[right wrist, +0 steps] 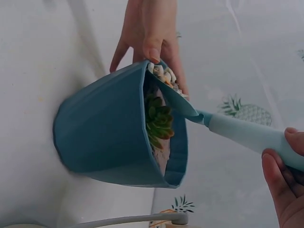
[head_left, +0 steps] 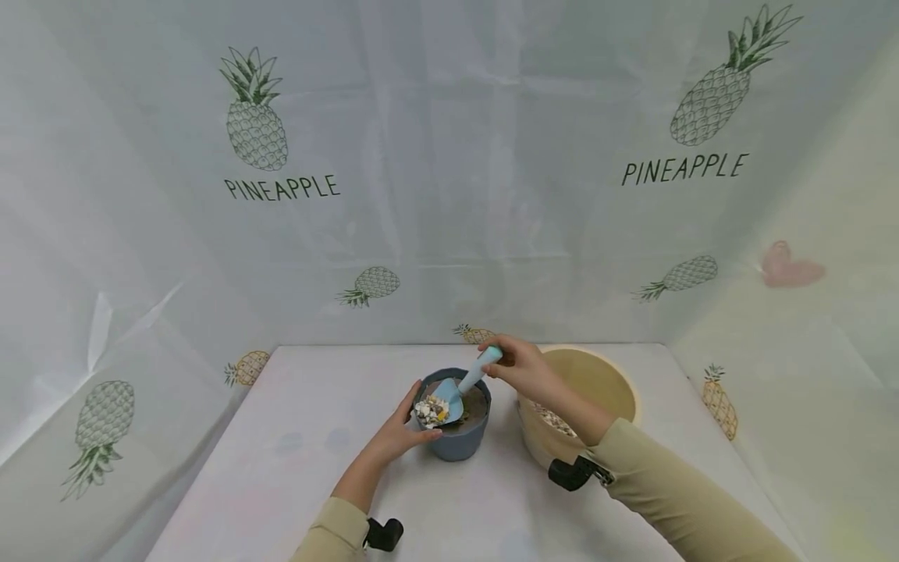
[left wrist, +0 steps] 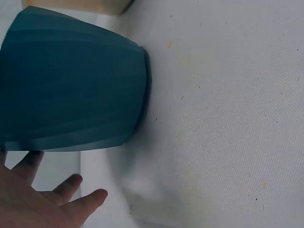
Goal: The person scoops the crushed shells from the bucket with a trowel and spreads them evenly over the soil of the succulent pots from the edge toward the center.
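A blue flower pot point(head_left: 458, 447) stands upright on the table, holding a small green succulent point(right wrist: 159, 118) in pale soil. My left hand point(head_left: 396, 439) rests against the pot's left side, thumb at the rim and fingers spread. In the left wrist view, several of its fingers point(left wrist: 85, 203) extend away from the pot wall. With thumb and fingers, my right hand point(head_left: 523, 368) grips the handle of a light blue garden trowel point(head_left: 480, 371). The trowel slants down over the pot opening, and its blade bears small white, grey and yellow pebbles point(head_left: 431, 411) near the left rim.
To the right of the pot stands a cream bucket point(head_left: 590, 378) with more pebbles point(head_left: 555, 420) inside, partly behind my right forearm. A white covering lies over the table point(head_left: 281, 484). Pineapple-print sheeting point(head_left: 449, 195) rises at the back and both sides.
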The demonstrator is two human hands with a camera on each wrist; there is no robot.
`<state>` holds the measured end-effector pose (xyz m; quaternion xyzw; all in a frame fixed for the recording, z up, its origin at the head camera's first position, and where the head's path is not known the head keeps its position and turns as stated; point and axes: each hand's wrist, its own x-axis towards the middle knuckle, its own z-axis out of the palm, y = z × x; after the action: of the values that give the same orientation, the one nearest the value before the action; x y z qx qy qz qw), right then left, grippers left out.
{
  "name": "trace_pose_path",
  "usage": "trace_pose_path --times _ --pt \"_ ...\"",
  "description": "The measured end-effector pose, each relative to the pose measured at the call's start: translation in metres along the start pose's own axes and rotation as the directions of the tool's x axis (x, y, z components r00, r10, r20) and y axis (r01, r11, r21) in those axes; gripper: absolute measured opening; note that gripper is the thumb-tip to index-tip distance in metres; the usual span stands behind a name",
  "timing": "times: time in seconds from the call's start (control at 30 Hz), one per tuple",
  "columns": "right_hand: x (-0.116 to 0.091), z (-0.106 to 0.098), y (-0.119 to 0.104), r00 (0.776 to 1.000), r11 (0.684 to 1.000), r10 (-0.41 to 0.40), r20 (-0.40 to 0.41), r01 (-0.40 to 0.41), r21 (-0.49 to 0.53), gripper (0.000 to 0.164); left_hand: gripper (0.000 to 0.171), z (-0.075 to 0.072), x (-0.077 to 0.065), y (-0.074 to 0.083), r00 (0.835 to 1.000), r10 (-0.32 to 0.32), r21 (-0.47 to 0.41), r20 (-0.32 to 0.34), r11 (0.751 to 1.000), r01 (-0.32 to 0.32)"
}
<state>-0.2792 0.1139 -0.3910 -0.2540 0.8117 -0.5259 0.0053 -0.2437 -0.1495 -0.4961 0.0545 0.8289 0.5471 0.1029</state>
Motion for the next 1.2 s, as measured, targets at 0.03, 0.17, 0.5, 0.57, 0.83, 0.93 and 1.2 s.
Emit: trace_pose_path --times 0.03,0.17,0.5,0.57,0.83,0.93,1.2 --pt "0.0006 -0.0002 -0.0008 1.000 1.000 -0.007 -0.005 0.007 -0.012 0.027 0.103 0.0001 0.0003 0.0004 1.000 -0.004 -0.007 0.008 1.000 0.004" --pt "0.0021 -0.0008 -0.0042 0.999 0.998 -0.030 -0.025 0.029 -0.053 0.027 0.103 0.0005 0.0019 -0.0002 1.000 -0.008 -0.036 0.031 0.999 0.009" --pt "0.0014 -0.0036 -0.0052 0.998 0.996 -0.062 -0.022 0.060 -0.071 0.026 0.102 0.0005 0.0034 -0.0069 1.000 -0.003 -0.078 0.028 0.997 0.005" --pt "0.0009 -0.0043 -0.0055 0.998 0.996 -0.056 -0.017 0.055 -0.075 0.026 0.103 0.0007 0.0027 -0.0077 1.000 -0.014 -0.087 0.021 0.996 0.016" --pt "0.0056 -0.0026 -0.0070 0.998 0.993 -0.056 -0.015 0.054 -0.107 0.027 0.104 0.0025 0.0010 -0.0062 1.000 -0.019 -0.105 0.002 0.994 0.019" --pt "0.0080 -0.0018 -0.0073 0.997 0.991 -0.066 -0.028 0.062 -0.119 0.028 0.105 0.0030 0.0006 -0.0048 1.000 -0.018 -0.120 0.006 0.993 0.018" --pt "0.0073 -0.0051 -0.0092 0.996 0.990 -0.077 -0.048 0.071 -0.118 0.026 0.104 0.0038 0.0000 -0.0035 1.000 -0.025 -0.135 0.007 0.990 0.026"
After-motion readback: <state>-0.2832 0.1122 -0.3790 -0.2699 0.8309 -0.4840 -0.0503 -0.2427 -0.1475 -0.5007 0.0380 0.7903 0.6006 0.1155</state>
